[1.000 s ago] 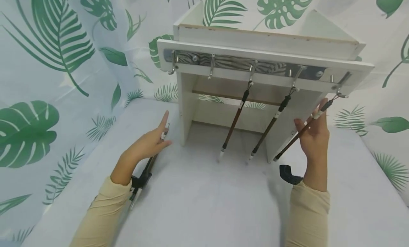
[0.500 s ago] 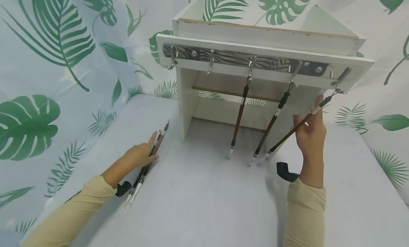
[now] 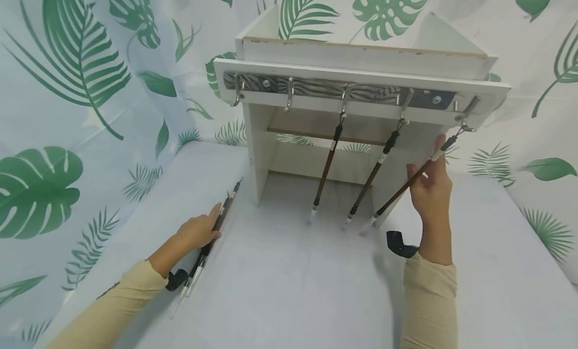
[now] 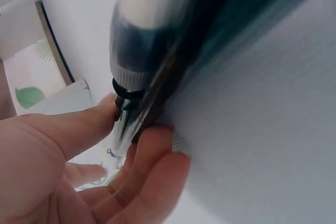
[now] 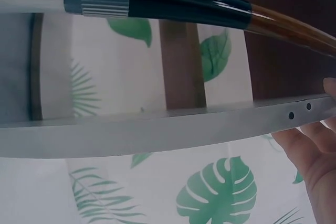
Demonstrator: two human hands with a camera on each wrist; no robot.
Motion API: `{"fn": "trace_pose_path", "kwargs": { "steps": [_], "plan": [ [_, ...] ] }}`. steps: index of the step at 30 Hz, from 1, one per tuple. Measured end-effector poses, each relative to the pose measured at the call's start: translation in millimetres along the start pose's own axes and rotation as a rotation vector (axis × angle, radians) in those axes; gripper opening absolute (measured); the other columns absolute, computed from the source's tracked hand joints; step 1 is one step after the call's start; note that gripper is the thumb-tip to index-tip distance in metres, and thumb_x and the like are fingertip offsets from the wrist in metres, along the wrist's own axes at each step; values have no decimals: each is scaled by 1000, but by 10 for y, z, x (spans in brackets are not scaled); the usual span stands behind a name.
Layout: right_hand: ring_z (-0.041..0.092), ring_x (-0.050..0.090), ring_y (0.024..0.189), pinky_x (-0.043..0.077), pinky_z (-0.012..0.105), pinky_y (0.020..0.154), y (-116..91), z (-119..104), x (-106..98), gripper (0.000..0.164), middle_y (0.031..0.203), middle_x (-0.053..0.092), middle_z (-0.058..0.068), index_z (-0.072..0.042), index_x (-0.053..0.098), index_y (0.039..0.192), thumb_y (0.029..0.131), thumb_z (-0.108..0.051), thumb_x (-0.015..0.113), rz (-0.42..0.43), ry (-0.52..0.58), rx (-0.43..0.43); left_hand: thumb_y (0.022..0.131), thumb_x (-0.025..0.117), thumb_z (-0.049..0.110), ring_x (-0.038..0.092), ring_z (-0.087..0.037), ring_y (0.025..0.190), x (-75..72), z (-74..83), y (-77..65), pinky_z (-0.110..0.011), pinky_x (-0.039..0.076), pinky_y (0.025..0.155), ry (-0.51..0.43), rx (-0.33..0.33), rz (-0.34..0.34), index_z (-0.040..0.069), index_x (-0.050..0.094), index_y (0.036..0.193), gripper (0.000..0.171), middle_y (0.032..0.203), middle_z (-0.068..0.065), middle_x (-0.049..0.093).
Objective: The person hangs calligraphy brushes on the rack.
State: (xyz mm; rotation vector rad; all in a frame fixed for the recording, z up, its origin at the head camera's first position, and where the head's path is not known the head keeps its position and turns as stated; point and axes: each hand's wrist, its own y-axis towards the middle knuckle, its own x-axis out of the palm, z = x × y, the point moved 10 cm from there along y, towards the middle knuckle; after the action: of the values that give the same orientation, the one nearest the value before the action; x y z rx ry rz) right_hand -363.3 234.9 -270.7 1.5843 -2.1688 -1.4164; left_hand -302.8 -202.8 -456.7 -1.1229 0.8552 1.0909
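Note:
On the white table at left, my left hand (image 3: 195, 233) pinches a calligraphy brush (image 3: 232, 194) among dark-handled brushes lying side by side. The left wrist view shows the thumb and fingers on either side of a brush (image 4: 128, 77); whether they hold more than one is unclear. My right hand (image 3: 431, 193) grips the right side panel (image 5: 157, 136) of a white shelf, with the thumb on one face and the fingers on the other. In front of that hand a brown brush (image 3: 408, 183) hangs from the rightmost hook by its loop.
Two more brushes, a middle brush (image 3: 326, 172) and another brush (image 3: 374, 176), hang tip down. A zebra-patterned hook rail (image 3: 311, 87) runs across the shelf front (image 3: 361, 100). Two hooks at its left carry nothing. Leaf-printed cloth (image 3: 101, 153) stands behind.
My left hand has come down and left from beside the shelf to the lying brushes, and its fingers have closed in. The right hand stays at the panel; the hanging brushes have swung slightly.

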Motion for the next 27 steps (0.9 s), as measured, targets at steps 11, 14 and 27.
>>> {"fn": "trace_pose_path", "kwargs": {
  "steps": [11,14,27],
  "plan": [
    [37,50,118,46,46,91,-39,70,15,70,139,44,8,-17,18,146,88,3,51,-9,-14,52,87,61,13,63,-23,68,-26,-9,-53,-33,55,60,-57,27,5,-3,26,140,65,95,-24,64],
    [37,50,118,47,43,91,-38,71,33,70,139,45,9,-18,17,146,89,2,51,-20,-8,61,88,59,13,57,-16,53,-66,-44,-92,-27,49,48,-102,41,-12,-1,23,141,66,76,-15,64],
    [38,51,117,48,37,92,-1,87,9,70,136,47,15,-17,14,146,89,0,51,-24,-3,83,92,53,16,53,-11,53,-752,58,-330,-26,43,51,-233,161,90,4,15,144,66,84,-12,63]
  ]
}}
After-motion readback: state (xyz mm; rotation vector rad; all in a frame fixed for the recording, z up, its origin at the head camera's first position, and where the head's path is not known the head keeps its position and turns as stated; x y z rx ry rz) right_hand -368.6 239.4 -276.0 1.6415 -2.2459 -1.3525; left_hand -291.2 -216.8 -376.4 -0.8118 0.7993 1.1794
